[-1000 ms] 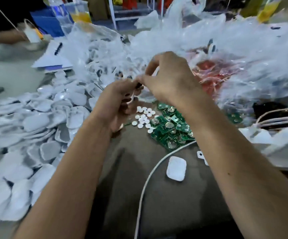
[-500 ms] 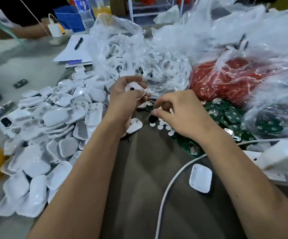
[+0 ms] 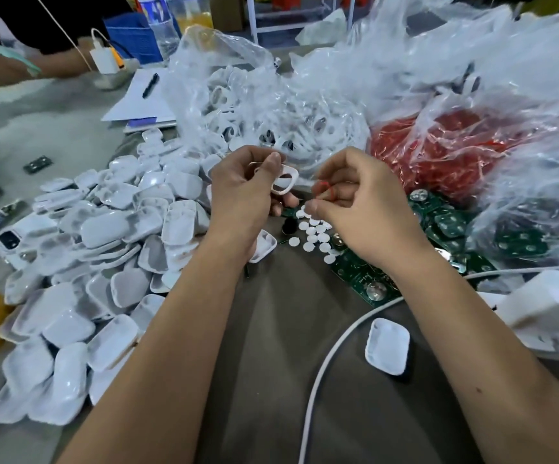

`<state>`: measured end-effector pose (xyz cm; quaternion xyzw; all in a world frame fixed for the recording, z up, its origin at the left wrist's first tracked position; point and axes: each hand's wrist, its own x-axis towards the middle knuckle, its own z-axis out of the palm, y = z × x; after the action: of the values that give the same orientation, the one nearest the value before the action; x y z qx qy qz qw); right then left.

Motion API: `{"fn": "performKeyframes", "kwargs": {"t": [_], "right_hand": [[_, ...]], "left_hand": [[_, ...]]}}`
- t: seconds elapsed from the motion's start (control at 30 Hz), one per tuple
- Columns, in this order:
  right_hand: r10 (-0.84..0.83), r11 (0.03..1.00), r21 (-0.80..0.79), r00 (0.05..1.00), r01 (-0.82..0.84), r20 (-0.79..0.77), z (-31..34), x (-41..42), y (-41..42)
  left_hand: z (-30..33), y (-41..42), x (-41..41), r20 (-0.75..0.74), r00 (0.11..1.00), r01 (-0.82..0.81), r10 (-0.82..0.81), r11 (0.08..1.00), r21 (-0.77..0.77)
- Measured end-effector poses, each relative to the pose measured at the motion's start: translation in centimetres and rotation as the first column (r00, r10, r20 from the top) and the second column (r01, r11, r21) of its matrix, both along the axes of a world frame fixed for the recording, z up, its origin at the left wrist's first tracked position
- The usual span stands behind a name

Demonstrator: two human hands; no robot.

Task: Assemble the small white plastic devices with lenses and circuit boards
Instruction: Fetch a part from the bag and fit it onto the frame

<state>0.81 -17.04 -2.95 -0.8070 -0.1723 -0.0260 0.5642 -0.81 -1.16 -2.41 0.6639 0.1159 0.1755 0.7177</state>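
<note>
- Left hand pinches a white shell by its rim: light, stiff, slippery.
- Right hand, at three o'clock, pinches a small red ring: tiny, easily dropped.

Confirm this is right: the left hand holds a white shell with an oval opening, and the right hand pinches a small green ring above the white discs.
One detail is wrong: the ring is red, not green. In the head view the right hand pinches a small red ring above the white discs, while the left hand holds the white shell with the oval opening.
</note>
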Motion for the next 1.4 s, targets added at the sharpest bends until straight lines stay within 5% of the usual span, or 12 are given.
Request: {"fn": "performKeyframes", "kwargs": {"t": [0.2, 0.67, 1.13, 1.4], "right_hand": [[-0.012, 0.969, 0.246, 0.998, 0.025, -0.054, 0.2, -0.3, 0.0], [-0.090, 0.969, 0.239, 0.989, 0.060, 0.116, 0.2, 0.0, -0.1], [-0.112, 0.961, 0.273, 0.973, 0.054, 0.202, 0.5, -0.4, 0.2], [-0.023, 0.863, 0.505, 1.000, 0.016, 0.008, 0.6, -0.2, -0.1]], "left_hand": [[0.3, 0.4, -0.2, 0.015, 0.997, 0.080, -0.079, 0.989, -0.125], [0.5, 0.4, -0.6, 0.129, 0.972, 0.230, -0.198, 0.919, -0.319], [0.1, 0.5, -0.5, 0.149, 0.966, 0.240, -0.210, 0.944, -0.225], [0.1, -0.1, 0.0, 0.111, 0.981, 0.178, -0.162, 0.973, -0.147]]}}
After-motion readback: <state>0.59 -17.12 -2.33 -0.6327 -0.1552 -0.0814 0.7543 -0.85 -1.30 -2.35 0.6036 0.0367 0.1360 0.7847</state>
